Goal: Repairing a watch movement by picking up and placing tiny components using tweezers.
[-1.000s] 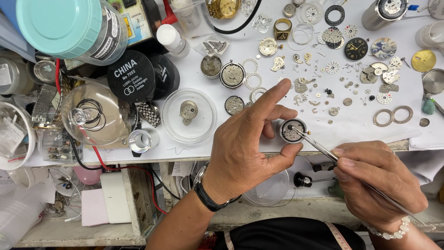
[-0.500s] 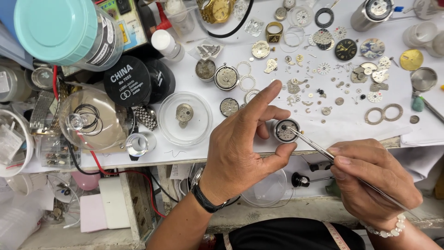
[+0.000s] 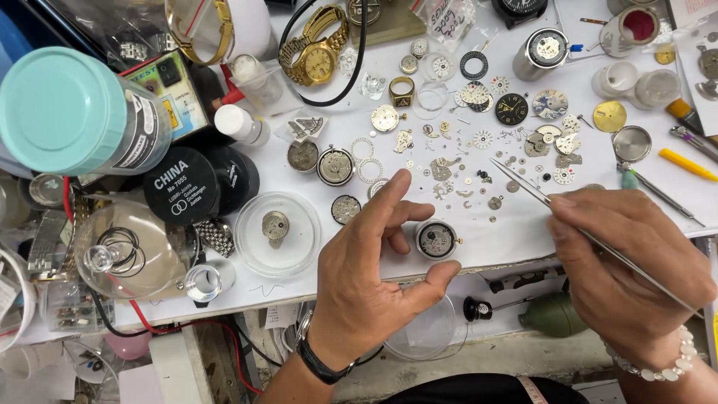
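My left hand [image 3: 370, 277] pinches a small round watch movement [image 3: 436, 239] between thumb and fingers, holding it on the white mat [image 3: 493, 247] near the front edge. My right hand [image 3: 628, 262] grips thin steel tweezers [image 3: 523, 187]; their tips hang above a scatter of tiny gears and plates [image 3: 464, 179], up and to the right of the movement. A black watch sits on my left wrist and a pearl bracelet on my right.
Watch dials [image 3: 511, 108], a gold wristwatch [image 3: 314, 56], a clear dish with a part [image 3: 277, 232], a glass dome [image 3: 123, 251], black round tins [image 3: 183, 187], a teal-lidded jar [image 3: 67, 112] and a green blower [image 3: 553, 314] crowd the bench.
The tweezers have lifted off the movement and swung up and right toward the loose parts. My left hand still holds the movement in place. The camera view has shifted slightly.
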